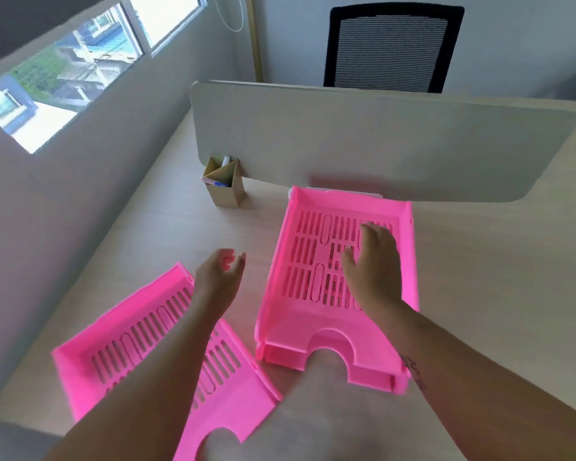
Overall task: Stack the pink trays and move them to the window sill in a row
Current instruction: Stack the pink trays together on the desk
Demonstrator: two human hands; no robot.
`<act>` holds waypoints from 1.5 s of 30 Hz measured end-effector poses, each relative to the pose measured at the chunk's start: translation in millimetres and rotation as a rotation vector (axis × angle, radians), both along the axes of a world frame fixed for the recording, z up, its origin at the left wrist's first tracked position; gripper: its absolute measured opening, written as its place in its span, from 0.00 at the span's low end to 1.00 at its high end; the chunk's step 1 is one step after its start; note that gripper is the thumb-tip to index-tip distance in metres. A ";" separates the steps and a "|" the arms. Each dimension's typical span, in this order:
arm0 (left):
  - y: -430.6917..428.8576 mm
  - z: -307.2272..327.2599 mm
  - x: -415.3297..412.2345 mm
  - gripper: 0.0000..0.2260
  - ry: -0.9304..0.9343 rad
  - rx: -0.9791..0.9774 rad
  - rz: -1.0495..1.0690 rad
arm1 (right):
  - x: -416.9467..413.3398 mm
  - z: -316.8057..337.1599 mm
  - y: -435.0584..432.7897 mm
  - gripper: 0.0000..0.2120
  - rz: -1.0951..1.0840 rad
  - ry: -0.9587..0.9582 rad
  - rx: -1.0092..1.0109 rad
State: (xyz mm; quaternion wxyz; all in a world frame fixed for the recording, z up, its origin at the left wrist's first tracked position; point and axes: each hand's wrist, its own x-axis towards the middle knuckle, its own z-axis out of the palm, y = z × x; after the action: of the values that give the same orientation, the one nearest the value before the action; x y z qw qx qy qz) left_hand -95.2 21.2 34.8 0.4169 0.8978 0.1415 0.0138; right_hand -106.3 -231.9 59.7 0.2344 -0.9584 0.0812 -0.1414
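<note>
Two pink slotted trays lie on the desk. The far pink tray (pixel 300 294) sits in the middle, seemingly stacked on another pink tray whose edge shows beneath its front. My right hand (pixel 371 261) hovers over its slotted floor, fingers spread, holding nothing. The near pink tray (pixel 113 354) lies at the front left, turned at an angle. My left forearm crosses above it, and my left hand (pixel 218 276) is open just past its far corner, over bare desk, between the two trays. The window sill (pixel 47 161) runs along the wall at the left.
A cardboard pen holder (pixel 225 188) stands at the foot of the grey desk divider (pixel 379 144). A black mesh chair (pixel 393 48) is behind the divider. The wall under the window borders the desk's left edge.
</note>
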 end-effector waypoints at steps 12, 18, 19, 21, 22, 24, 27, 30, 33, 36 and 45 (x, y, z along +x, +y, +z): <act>151.5 -11.5 -174.5 0.11 0.000 0.178 0.563 | -31.7 -12.5 224.2 0.14 0.706 0.296 0.101; 162.2 -39.8 -222.1 0.05 0.242 -0.096 0.604 | -46.2 -57.6 235.6 0.24 0.453 0.689 0.162; 165.2 -43.9 -225.8 0.04 0.299 -0.107 0.586 | -47.8 -63.0 234.1 0.22 0.425 0.726 0.139; 174.4 -46.2 -228.5 0.07 0.329 -0.082 0.559 | -48.1 -69.4 232.0 0.17 0.407 0.731 0.092; 179.8 -42.9 -227.1 0.09 0.331 -0.050 0.551 | -46.5 -68.1 232.8 0.16 0.410 0.721 0.077; 193.0 -29.7 -219.4 0.07 0.319 0.020 0.545 | -39.8 -58.7 238.5 0.16 0.434 0.696 0.071; 217.3 -0.8 -200.2 0.10 0.261 0.102 0.543 | -24.9 -32.8 250.6 0.17 0.480 0.593 0.143; 231.1 28.8 -169.9 0.07 0.221 0.197 0.487 | -14.1 -5.6 244.9 0.10 0.486 0.445 0.201; 220.9 50.4 -129.8 0.10 0.112 0.215 0.386 | -13.8 12.0 216.2 0.08 0.388 0.335 0.260; 192.6 66.1 -85.5 0.08 0.057 0.263 0.230 | -8.7 30.2 177.4 0.18 0.258 0.257 0.294; 39.8 77.9 16.1 0.09 0.026 0.120 -0.163 | -17.1 53.5 21.7 0.13 -0.106 0.163 0.183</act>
State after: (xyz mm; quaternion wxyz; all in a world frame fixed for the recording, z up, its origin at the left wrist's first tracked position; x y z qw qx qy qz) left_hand -79.0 61.0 112.8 0.3603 0.9298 0.0721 -0.0232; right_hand -123.4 -210.2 113.2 0.3055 -0.9357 0.1630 -0.0672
